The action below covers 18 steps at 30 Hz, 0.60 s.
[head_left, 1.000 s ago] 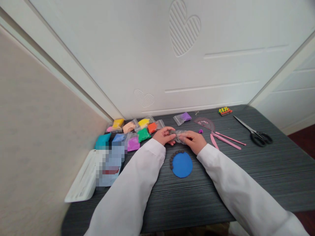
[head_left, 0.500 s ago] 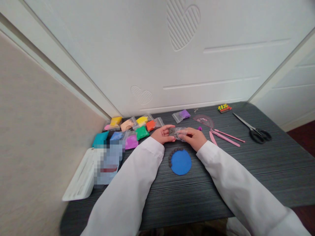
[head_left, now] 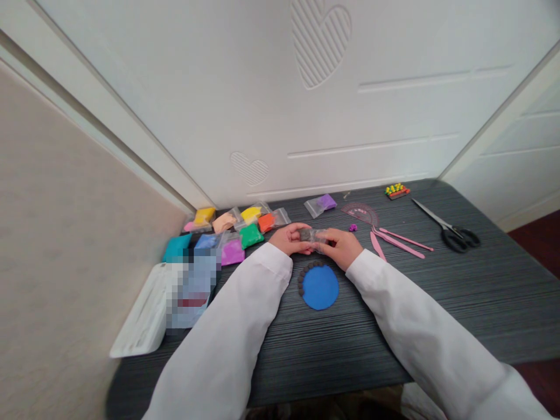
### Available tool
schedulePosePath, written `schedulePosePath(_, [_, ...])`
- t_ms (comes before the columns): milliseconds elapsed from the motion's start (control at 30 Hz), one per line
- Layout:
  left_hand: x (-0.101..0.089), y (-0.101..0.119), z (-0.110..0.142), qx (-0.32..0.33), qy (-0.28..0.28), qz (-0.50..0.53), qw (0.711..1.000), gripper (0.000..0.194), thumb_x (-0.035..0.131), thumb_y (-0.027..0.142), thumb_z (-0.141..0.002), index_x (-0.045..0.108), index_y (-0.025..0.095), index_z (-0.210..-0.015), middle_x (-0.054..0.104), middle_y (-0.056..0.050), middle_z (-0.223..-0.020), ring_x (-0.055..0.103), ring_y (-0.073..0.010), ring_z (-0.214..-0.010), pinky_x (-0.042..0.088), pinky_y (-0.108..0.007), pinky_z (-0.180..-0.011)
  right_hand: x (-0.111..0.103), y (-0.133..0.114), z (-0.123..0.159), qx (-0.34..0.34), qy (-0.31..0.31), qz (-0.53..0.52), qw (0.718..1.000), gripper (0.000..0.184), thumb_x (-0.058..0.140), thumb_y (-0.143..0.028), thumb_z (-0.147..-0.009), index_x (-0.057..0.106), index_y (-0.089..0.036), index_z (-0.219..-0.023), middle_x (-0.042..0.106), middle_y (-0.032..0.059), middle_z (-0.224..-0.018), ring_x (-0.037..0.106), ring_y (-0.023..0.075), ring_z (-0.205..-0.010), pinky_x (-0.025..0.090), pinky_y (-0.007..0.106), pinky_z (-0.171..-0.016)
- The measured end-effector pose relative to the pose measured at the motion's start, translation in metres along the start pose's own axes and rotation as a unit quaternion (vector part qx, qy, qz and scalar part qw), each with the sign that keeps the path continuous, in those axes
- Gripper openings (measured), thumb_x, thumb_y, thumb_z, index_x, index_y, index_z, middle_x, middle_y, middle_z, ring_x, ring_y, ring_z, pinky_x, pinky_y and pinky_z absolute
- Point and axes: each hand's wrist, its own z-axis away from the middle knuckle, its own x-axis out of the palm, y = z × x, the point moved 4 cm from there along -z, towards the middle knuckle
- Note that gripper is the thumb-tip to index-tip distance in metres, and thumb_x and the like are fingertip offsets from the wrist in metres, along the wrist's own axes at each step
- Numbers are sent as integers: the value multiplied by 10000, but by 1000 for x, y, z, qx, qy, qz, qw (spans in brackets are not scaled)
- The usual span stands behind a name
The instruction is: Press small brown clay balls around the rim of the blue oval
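Between my two hands is a small clear plastic bag (head_left: 311, 234) with dark brown-grey clay in it. My left hand (head_left: 289, 238) grips the clay end, its fingers behind and thumb in front. At the other end my right hand (head_left: 342, 245) pinches the clear plastic; its fingertips are partly hidden by the bag. Just below the hands, a flat blue clay disc (head_left: 321, 287) lies on the table, with several small dark clay balls (head_left: 301, 280) set side by side along its upper left edge.
Bags of coloured clay, including a green one (head_left: 251, 235), lie left beside a white tray (head_left: 137, 315). A purple clay bag (head_left: 326, 202) and pink protractor (head_left: 361, 212) are behind. Pink tools (head_left: 401, 242), scissors (head_left: 450, 229) and a small yellow-and-red piece (head_left: 397, 191) lie right.
My right hand has shifted slightly left, closer to my left hand, and the bag between them is more bunched up. The whole view has moved slightly.
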Motion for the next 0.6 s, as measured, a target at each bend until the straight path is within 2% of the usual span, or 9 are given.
schedulePosePath(300, [2, -1, -1, 13, -10, -15, 1000, 537, 730, 165, -505, 465, 137, -970, 635, 9, -654, 625, -144, -573, 519, -263, -552, -1, -1, 0, 10, -16, -51, 999, 167, 550, -338, -720, 636, -200, -760, 494, -5, -662, 441, 117, -618, 345, 263, -603])
schedulePosePath(500, [4, 3, 1, 17, -32, -10, 999, 542, 739, 169, -487, 465, 132, -953, 628, 9, -628, 616, -141, -547, 509, -247, -514, -2, 2, -2, 30, -67, -163, 984, 186, 564, -355, -704, 626, -180, -717, 532, 1, -712, 482, 123, -670, 375, 271, -646])
schedulePosePath(600, [2, 3, 1, 19, -32, -2, 999, 535, 737, 166, -489, 470, 133, -951, 625, 10, -628, 609, -133, -527, 498, -232, -489, -6, 9, -3, 54, -63, -234, 969, 206, 597, -376, -667, 608, -170, -662, 555, 5, -759, 512, 131, -741, 392, 282, -719])
